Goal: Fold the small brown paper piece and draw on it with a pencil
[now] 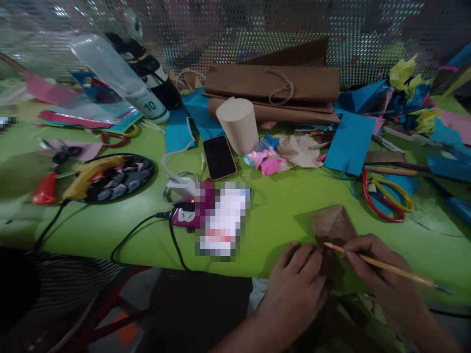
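Observation:
My right hand [382, 279] pinches a yellow pencil [393, 264] with a metal eraser end. The pencil's tip points left, over a small folded piece of brown paper [333, 224] at the table's front edge. My left hand [298, 284] has its fingers curled against the paper's lower left side, holding it; the fingertips are partly hidden. Shadow darkens the paper's lower part between the two hands. Just beyond the right hand lie scissors [382, 218] with red and yellow handles.
On the green table [272, 220] are a blurred lit phone [224, 220], a dark phone [220, 157], a purple power strip [189, 215] with cords, and a yellow glue gun [91, 176]. Behind stand a cream cylinder [241, 126], rolled brown paper [272, 83], and blue paper [348, 142].

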Available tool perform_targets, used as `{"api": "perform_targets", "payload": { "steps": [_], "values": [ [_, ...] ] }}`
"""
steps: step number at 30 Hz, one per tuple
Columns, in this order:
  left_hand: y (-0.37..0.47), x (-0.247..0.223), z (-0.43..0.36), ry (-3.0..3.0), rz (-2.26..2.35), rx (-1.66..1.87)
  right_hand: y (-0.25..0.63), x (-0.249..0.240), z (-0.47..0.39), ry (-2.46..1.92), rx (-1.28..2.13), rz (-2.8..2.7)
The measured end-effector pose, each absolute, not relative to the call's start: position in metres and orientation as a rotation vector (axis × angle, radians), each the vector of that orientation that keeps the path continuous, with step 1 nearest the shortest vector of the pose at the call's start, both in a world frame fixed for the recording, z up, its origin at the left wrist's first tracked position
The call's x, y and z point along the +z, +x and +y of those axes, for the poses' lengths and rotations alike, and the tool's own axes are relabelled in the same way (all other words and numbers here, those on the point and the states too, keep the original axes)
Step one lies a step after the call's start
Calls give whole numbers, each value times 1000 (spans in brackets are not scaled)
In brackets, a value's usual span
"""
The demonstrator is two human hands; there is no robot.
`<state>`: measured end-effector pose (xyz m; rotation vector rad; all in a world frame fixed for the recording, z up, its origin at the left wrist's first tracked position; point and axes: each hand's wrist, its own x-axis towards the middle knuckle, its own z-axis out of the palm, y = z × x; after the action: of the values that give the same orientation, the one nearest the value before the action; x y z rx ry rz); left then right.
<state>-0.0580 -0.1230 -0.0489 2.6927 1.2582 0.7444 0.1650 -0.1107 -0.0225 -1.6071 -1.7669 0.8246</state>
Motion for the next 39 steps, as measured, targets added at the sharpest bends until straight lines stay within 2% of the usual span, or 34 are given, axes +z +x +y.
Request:
{"api": "perform_targets", "payload": {
  "steps": [22,34,39],
  "values": [
    [-56,-46,-121,2604,1270,852,204,-33,-116,-1753,647,-1549],
    [-58,-41,-125,2604,1303,689,194,-20,-125,-1697,489,-1357],
    [-60,-39,-126,2549,1330,536,180,-18,-125,-1486,746,-1558]
  ]
}}
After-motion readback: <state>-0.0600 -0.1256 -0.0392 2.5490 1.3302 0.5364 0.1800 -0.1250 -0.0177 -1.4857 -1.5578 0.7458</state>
